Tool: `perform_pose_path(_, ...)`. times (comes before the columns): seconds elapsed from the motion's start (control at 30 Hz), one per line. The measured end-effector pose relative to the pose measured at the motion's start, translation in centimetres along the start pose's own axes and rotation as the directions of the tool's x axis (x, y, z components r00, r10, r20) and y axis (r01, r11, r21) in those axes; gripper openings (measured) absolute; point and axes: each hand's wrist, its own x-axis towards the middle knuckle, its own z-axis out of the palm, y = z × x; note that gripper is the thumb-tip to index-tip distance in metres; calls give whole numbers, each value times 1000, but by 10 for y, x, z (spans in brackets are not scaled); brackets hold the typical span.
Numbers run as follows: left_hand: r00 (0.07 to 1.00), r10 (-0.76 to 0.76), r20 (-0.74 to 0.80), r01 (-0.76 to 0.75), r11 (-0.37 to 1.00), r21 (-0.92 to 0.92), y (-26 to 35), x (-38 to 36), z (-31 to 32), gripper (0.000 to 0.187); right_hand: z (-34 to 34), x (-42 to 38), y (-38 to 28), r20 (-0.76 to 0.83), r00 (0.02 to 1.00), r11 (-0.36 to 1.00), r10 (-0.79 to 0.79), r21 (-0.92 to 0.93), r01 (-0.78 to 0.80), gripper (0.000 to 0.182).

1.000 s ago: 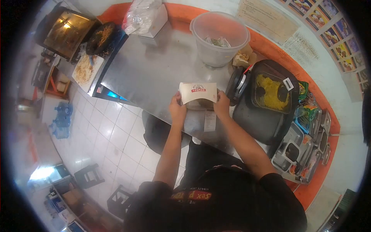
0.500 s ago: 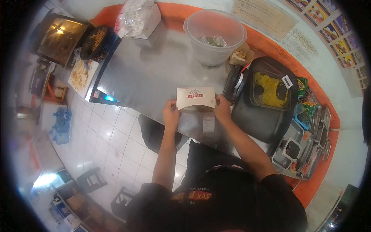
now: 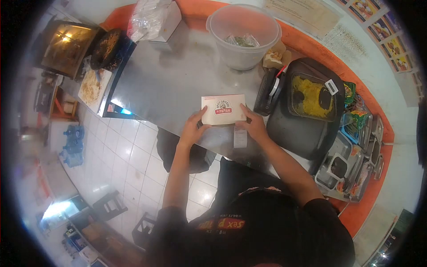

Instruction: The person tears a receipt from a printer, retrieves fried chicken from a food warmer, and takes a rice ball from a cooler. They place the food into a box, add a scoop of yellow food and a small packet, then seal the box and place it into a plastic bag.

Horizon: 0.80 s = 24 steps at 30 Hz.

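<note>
A white cardboard food box [image 3: 223, 109] with a red-and-black chicken logo lies on the metal table, its printed lid facing up. My left hand [image 3: 194, 127] grips its left side and near corner, with the thumb along the front edge. On the opposite side, my right hand [image 3: 253, 124] holds the right edge and near corner. A paper receipt [image 3: 240, 138] lies just in front of the box, close to my right hand and partly covered at its top.
A clear plastic tub [image 3: 242, 38] with small bags inside stands behind the box. To the right are a dark card-reader-like device [image 3: 268, 94] and a black container with a tray of yellow food [image 3: 311, 100]. The metal table [image 3: 164, 75] ends at its near edge above the tiled floor.
The box's lid has come down at the front; the dark gap beneath it is gone and the whole logo shows. My fingers have shifted onto the box's sides and near corners.
</note>
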Motion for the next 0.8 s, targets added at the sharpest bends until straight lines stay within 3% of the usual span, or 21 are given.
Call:
perform_pose_path(0.17, 982, -189, 13, 188, 960, -209, -19, 1, 9, 60, -1, 0, 3, -23, 997, 997, 72, 11, -72, 68)
perform_pose_path(0.27, 983, -177, -36, 152, 918, -366, -31, -8, 20, 52, -4, -2, 8, 11, 1000, 998, -4, 63, 3, 63)
perform_pose_path(0.3, 984, -175, -36, 150, 919, -365, -31, -10, 20, 52, -6, -2, 5, 0, 995, 992, -97, -81, 97, 59)
perform_pose_path(0.33, 993, 30, -112, -34, 999, -28, -31, -12, 19, 51, -8, -2, 2, 0, 982, 957, -189, -225, 184, 55)
perform_pose_path(0.37, 962, 248, -112, -202, 927, 316, -27, -14, 18, 50, -8, -4, 1, -6, 982, 957, -187, -226, 181, 55)
perform_pose_path(0.5, 913, 400, -79, -314, 815, 488, -2, -16, 13, 48, 10, -16, 6, -106, 985, 947, -134, -308, 95, 43)
perform_pose_path(0.57, 896, 443, 18, -389, 766, 512, -6, -11, 14, 62, 17, -18, 11, -159, 979, 947, -128, -312, 73, 40)
perform_pose_path(0.63, 907, 408, 107, -399, 748, 531, 13, 17, 17, 65, 21, -20, 15, -222, 953, 924, -204, -364, 113, 37)
perform_pose_path(0.77, 913, 299, 276, -407, 695, 593, 35, 48, 31, 80, 16, -21, 1, -264, 953, 951, -152, -302, 68, 26)
perform_pose_path(0.8, 910, 313, 273, -415, 695, 587, 36, 50, 33, 80, 13, -23, -2, -368, 917, 958, -158, -281, 52, 22)
